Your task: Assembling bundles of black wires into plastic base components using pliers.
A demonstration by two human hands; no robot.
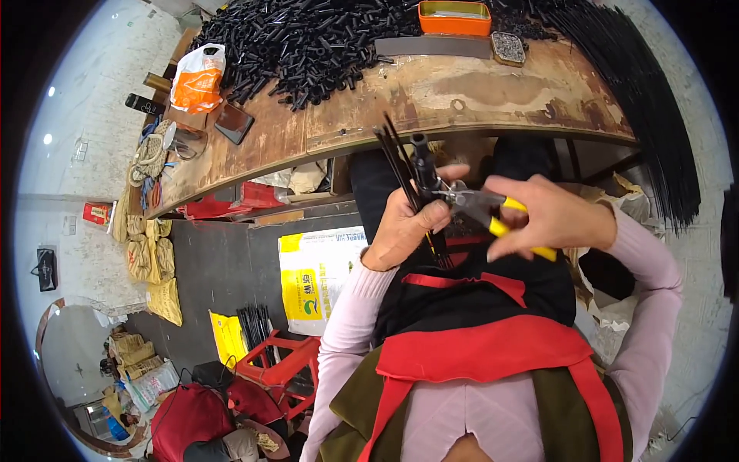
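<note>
Left hand [406, 229] is wrapped around a few thin black rods [395, 160] and a black tubular fitting [423, 163]; the fitting stands up just beyond the thumb, the rods slanting beside it on its left. Right hand [551, 212] grasps yellow-handled pliers [499, 226], handles spread between thumb and fingers, metal nose pointing left to the base of the fitting. Whether the jaws bite or merely touch: cannot tell. Beyond both hands lies a wooden table [493, 94] bearing a heap of black tubes [308, 46]; far ahead and right of the right hand, a long bundle of black rods [654, 115] droops over the table end. Handling estimate: rods light, springy, apt to splay or slip if held loosely; best pinched together near mid-length. Fitting probably light, firm, rather smooth; hold low on its barrel, fingertips clear of the pliers' nose.
</note>
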